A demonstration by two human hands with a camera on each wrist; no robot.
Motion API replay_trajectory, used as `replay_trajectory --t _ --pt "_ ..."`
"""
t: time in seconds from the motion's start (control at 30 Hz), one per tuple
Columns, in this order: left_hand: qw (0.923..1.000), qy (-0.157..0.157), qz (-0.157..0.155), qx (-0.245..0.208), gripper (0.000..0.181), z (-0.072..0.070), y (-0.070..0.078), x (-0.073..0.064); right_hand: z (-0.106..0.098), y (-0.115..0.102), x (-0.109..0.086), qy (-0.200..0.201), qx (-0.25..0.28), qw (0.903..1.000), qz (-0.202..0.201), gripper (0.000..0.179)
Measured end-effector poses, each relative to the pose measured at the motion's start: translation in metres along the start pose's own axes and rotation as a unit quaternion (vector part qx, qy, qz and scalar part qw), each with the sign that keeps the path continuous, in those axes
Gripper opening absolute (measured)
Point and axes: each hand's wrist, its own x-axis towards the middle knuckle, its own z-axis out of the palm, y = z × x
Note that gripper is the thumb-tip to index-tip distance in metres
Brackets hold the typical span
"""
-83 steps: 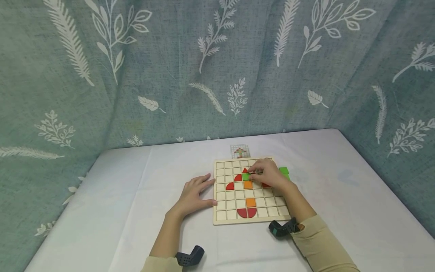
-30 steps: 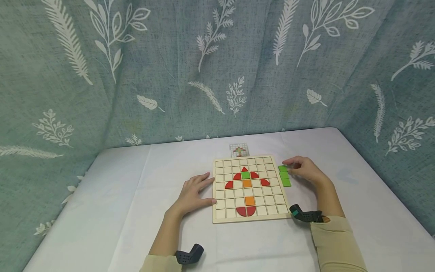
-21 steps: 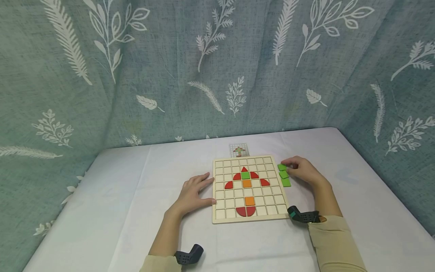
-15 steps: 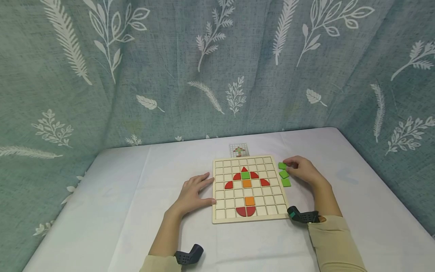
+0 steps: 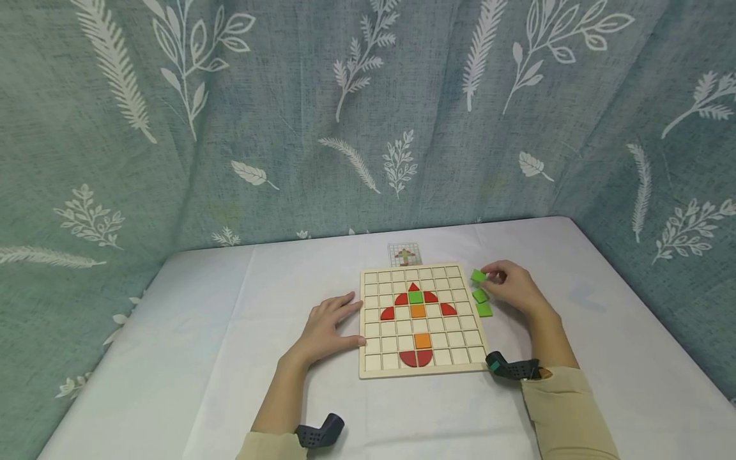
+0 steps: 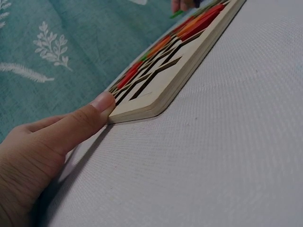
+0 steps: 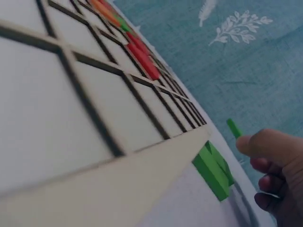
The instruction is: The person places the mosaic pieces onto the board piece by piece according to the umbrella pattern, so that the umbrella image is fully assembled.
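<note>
My right hand [image 5: 512, 284] pinches a square green tile [image 5: 478, 275] between thumb and fingertips, beyond the right edge of the wooden grid board [image 5: 374, 363]. In the right wrist view this tile [image 7: 233, 127] stands tilted, above the other green tiles [image 7: 211, 172]. My left hand [image 5: 328, 329] lies at the board's left edge, fingers spread and thumb touching the rim; its thumb [image 6: 85, 120] shows on the corner side in the left wrist view. On the board sit red pieces [image 5: 388, 313], one green square [image 5: 415, 297] and two orange squares [image 5: 422, 340].
Two more green tiles [image 5: 485, 310] lie on the white cloth along the board's right side, one turned askew. Behind the board is a small pattern card [image 5: 404, 250] with a coloured figure on a grid. A leaf-printed teal curtain [image 5: 299, 128] rises behind the table.
My right hand left the board for the green tiles at its right. There the tiles spread apart, and the farthest one moved slightly away in my fingers. The left hand stayed put.
</note>
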Motion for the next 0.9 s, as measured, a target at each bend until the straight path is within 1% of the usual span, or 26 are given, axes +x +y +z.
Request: replay_trajectory --t 0.17,0.37,0.7,0.9 --pt "1.0 0.001 0.004 0.001 0.081 0.0 0.0 0.0 0.002 -0.009 0.0 -0.033 0.033 0.9985 -0.03 0.031" --pt "1.0 -0.002 0.006 0.002 0.082 0.0 0.0 0.001 0.008 -0.02 0.0 -0.063 0.049 0.9956 -0.049 0.029" --pt "0.9999 -0.007 0.003 0.007 0.082 0.0 0.0 0.0 0.022 -0.043 -0.001 -0.079 0.074 0.991 -0.079 0.026" --pt "1.0 -0.004 0.004 0.002 0.083 -0.001 0.0 0.0 0.032 -0.055 -0.002 -0.095 0.09 0.9853 -0.11 0.025"
